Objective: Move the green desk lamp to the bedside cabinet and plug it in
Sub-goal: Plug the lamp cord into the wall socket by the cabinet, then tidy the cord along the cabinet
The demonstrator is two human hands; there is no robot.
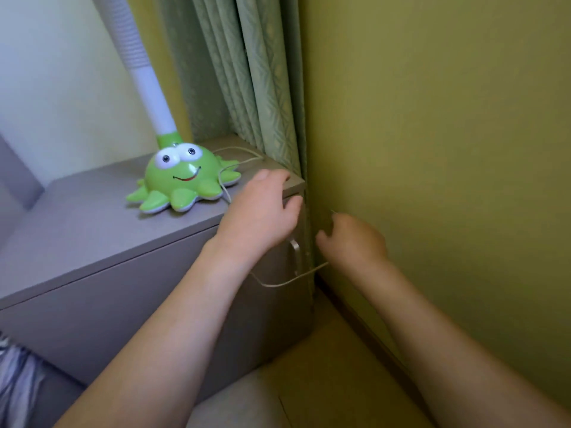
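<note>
The green desk lamp (182,180), an octopus-shaped base with a white neck, stands on the grey bedside cabinet (92,230) near its back right. Its thin white cord (278,284) runs from the base under my left hand, loops down the cabinet's front and ends in my right hand. My left hand (259,211) lies flat on the cabinet's front right corner, fingers apart and curled over the edge. My right hand (355,239) is closed on the cord's end close to the yellow-green wall (432,149), beside the cabinet. A thin tip pokes out above its fingers. No socket is visible.
A green patterned curtain (247,72) hangs behind the cabinet, in the corner by the wall. A metal handle (295,251) sits on the cabinet's front. A narrow gap separates cabinet and wall. A skirting board (364,322) runs along the floor. Striped fabric (15,381) shows at the lower left.
</note>
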